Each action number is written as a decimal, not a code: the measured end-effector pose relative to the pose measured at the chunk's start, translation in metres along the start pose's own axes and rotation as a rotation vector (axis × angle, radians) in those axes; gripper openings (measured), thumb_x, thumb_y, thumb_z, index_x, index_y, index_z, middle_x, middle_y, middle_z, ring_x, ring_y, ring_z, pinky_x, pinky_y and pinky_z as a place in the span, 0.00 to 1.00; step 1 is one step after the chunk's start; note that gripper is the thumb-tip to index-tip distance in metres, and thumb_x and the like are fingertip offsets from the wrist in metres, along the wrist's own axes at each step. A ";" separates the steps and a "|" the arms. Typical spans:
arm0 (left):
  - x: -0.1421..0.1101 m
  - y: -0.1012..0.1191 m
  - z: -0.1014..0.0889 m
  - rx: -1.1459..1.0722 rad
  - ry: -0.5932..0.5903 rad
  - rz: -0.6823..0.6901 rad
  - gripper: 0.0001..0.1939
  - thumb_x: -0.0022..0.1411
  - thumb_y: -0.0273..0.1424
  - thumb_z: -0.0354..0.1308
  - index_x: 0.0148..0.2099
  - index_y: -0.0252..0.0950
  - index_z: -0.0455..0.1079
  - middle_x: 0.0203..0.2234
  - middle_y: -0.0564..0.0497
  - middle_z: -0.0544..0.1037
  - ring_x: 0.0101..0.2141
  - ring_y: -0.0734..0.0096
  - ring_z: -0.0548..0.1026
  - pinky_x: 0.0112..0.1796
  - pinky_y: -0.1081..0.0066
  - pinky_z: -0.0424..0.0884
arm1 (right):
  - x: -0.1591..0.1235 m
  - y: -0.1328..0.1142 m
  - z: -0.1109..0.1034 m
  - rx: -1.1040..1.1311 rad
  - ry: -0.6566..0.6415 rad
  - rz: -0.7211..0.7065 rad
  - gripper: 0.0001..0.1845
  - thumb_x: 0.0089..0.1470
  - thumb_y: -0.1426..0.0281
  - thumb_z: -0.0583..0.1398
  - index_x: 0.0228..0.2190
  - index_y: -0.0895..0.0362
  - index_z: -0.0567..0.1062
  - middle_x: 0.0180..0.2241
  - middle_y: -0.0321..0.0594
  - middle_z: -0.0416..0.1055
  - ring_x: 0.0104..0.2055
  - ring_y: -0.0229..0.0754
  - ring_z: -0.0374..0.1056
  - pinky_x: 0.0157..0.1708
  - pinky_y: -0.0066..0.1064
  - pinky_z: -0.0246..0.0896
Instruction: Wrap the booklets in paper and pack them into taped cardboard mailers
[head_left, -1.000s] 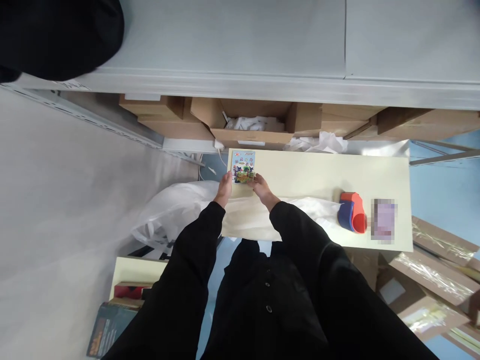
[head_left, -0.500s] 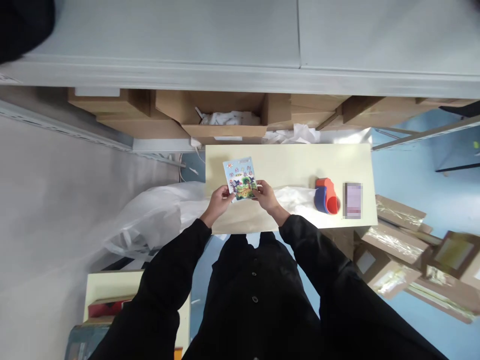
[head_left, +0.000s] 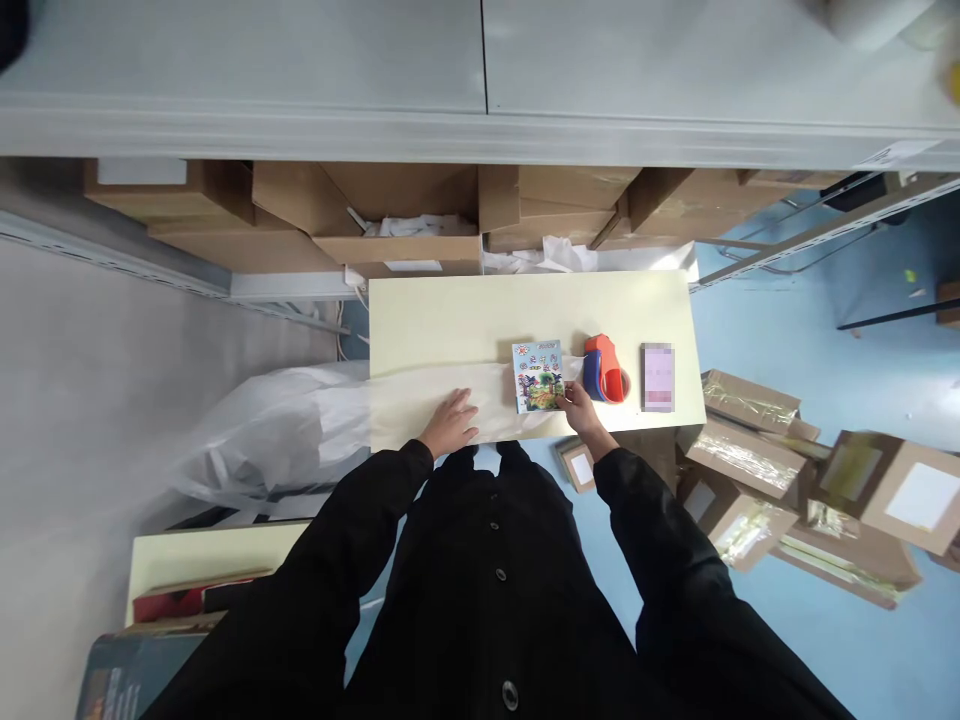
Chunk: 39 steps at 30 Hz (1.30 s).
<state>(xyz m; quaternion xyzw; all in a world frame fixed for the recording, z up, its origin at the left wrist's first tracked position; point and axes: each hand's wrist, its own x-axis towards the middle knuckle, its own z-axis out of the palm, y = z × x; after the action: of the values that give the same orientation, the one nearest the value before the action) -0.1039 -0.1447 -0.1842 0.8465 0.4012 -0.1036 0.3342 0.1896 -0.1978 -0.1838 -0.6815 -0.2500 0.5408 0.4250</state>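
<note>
A thin light-blue illustrated card [head_left: 538,377] with a coloured forest picture is over the white wrapping sheet [head_left: 405,400] on the narrow table. My right hand [head_left: 579,408] pinches its lower right corner. To the left, my left hand [head_left: 451,422] rests on the sheet near the front edge, fingers apart and holding nothing. Just right of the card stands a red and blue tape dispenser [head_left: 607,372]. Whether the card lies flat or is slightly raised, I cannot tell.
A phone-like flat thing [head_left: 658,378], blurred out, lies at the right of the cream table [head_left: 442,310]. Open cardboard boxes [head_left: 405,248] line the shelf behind. Taped cartons [head_left: 750,460] are piled on the floor at right. The sheet trails off the left end.
The card has moved right, close to the tape dispenser. My left hand has let go of it and come down onto the sheet; my right hand still holds it. The view has shifted right.
</note>
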 end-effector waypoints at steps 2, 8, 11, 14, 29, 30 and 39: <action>-0.001 0.001 0.000 0.033 -0.004 0.003 0.22 0.61 0.36 0.55 0.56 0.33 0.69 0.65 0.39 0.54 0.65 0.44 0.49 0.60 0.51 0.56 | 0.002 -0.002 -0.002 0.021 -0.043 -0.065 0.16 0.42 0.63 0.62 0.34 0.54 0.66 0.33 0.41 0.74 0.39 0.46 0.70 0.41 0.41 0.66; 0.000 0.001 0.001 0.042 -0.014 -0.012 0.22 0.61 0.37 0.55 0.56 0.34 0.69 0.65 0.40 0.54 0.65 0.46 0.50 0.60 0.52 0.56 | 0.025 -0.015 0.006 0.099 -0.124 -0.101 0.17 0.44 0.62 0.62 0.37 0.53 0.65 0.36 0.40 0.73 0.40 0.44 0.70 0.42 0.39 0.66; 0.005 0.002 -0.001 0.013 -0.012 -0.064 0.28 0.61 0.38 0.55 0.62 0.36 0.62 0.65 0.40 0.55 0.64 0.48 0.52 0.59 0.54 0.58 | 0.029 -0.013 0.006 0.084 -0.107 -0.018 0.18 0.44 0.61 0.62 0.37 0.52 0.64 0.38 0.39 0.73 0.40 0.42 0.70 0.41 0.39 0.67; 0.017 0.004 -0.007 -0.021 -0.036 -0.148 0.36 0.61 0.41 0.53 0.68 0.38 0.49 0.67 0.39 0.47 0.64 0.45 0.50 0.57 0.53 0.59 | 0.018 -0.006 -0.005 0.042 -0.108 0.039 0.19 0.44 0.61 0.61 0.38 0.51 0.64 0.40 0.39 0.72 0.40 0.42 0.69 0.38 0.38 0.68; 0.042 0.006 -0.013 0.087 -0.103 -0.213 0.40 0.60 0.36 0.56 0.69 0.31 0.45 0.68 0.29 0.37 0.65 0.37 0.47 0.58 0.52 0.51 | -0.045 0.054 -0.028 0.070 0.068 0.170 0.21 0.42 0.60 0.62 0.38 0.50 0.61 0.43 0.37 0.65 0.43 0.42 0.68 0.35 0.37 0.71; 0.040 0.006 -0.014 0.076 -0.088 -0.226 0.40 0.59 0.36 0.56 0.68 0.30 0.45 0.68 0.29 0.37 0.64 0.35 0.48 0.57 0.51 0.53 | -0.043 0.055 -0.026 0.063 0.094 0.169 0.21 0.42 0.60 0.61 0.38 0.50 0.61 0.42 0.38 0.66 0.42 0.42 0.68 0.34 0.37 0.71; 0.040 0.081 0.013 0.099 -0.056 0.258 0.38 0.58 0.39 0.58 0.67 0.36 0.51 0.69 0.40 0.42 0.65 0.44 0.47 0.61 0.48 0.46 | -0.030 0.053 -0.007 -0.650 0.384 0.009 0.15 0.45 0.65 0.57 0.37 0.57 0.69 0.41 0.51 0.68 0.47 0.53 0.64 0.49 0.48 0.60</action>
<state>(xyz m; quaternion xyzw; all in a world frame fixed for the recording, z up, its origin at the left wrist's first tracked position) -0.0161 -0.1657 -0.1732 0.9034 0.2739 -0.1030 0.3134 0.1815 -0.2513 -0.2128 -0.8709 -0.3213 0.2976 0.2232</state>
